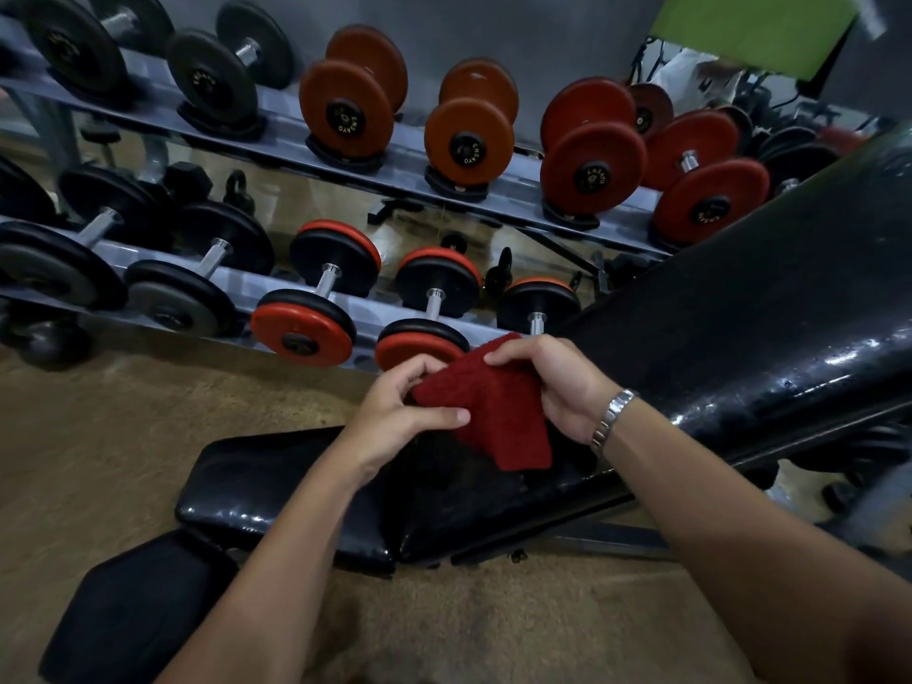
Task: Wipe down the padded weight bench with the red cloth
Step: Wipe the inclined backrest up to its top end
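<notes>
A dark red knitted cloth (486, 407) hangs folded between both hands, just above the seat of the black padded weight bench (276, 486). My left hand (399, 412) pinches its left edge with thumb and fingers. My right hand (557, 382), with a metal watch on the wrist, grips the cloth's top right part. The bench's inclined backrest (770, 328) rises to the right, glossy with small bright specks. The cloth's lower corner dangles near the gap between seat and backrest.
A two-tier dumbbell rack (276, 283) with black, orange and red dumbbells runs along the mirrored wall behind the bench. A black padded footrest (133, 609) sits at the lower left. Brown carpeted floor (98, 436) surrounds the bench. A green panel (750, 27) is at top right.
</notes>
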{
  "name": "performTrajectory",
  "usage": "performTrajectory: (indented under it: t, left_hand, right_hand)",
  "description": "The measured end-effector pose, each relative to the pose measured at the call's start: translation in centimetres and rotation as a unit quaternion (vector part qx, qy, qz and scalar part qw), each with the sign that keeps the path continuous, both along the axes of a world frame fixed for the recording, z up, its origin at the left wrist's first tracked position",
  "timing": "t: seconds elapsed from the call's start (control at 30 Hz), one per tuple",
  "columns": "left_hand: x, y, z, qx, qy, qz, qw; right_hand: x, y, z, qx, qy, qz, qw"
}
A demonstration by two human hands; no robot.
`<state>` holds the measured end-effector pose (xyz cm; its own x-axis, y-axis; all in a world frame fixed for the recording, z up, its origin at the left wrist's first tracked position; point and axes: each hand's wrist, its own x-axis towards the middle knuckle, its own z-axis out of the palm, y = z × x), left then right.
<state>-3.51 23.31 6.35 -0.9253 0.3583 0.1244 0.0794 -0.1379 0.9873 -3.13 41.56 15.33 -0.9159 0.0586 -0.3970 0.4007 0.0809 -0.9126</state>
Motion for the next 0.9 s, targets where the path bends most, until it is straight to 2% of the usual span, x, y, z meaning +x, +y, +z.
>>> performTrajectory:
  t: [0.1, 0.2, 0.33, 0.47, 0.63, 0.7, 0.77, 0.9]
  left_hand:
    - [0.3, 1.1, 0.4, 0.035, -0.011, 0.035, 0.999]
    - [0.4, 2.2, 0.5, 0.106, -0.073, 0.053, 0.99]
    - [0.6, 3.8, 1.1, 0.226, -0.198, 0.075, 0.951]
    - [0.2, 4.8, 1.4, 0.294, -0.276, 0.052, 0.914]
    - [0.3, 6.5, 1.3, 0.391, -0.307, -0.015, 0.868]
    - [0.0, 7.3, 1.4, 0.377, -0.302, -0.032, 0.875]
    - [-0.6, 8.3, 1.6, 0.336, -0.28, -0.013, 0.899]
    - [-1.7, 10.4, 1.0, 0.209, -0.192, 0.162, 0.945]
  right_hand:
    - [-0.1, 0.4, 1.0, 0.031, -0.008, -0.016, 0.999]
    - [-0.3, 0.8, 1.0, 0.046, 0.017, -0.037, 0.998]
    - [-0.4, 1.4, 0.6, 0.076, 0.069, -0.012, 0.995]
    - [-0.4, 2.5, 0.7, 0.064, 0.05, 0.018, 0.997]
    - [-1.1, 3.3, 1.4, 0.081, 0.081, -0.019, 0.993]
    - [-1.5, 3.9, 1.3, 0.149, 0.096, 0.001, 0.984]
    - [-1.8, 4.8, 1.0, 0.258, 0.122, 0.029, 0.958]
    - [-2.0, 7.7, 2.6, 0.444, 0.168, 0.079, 0.876]
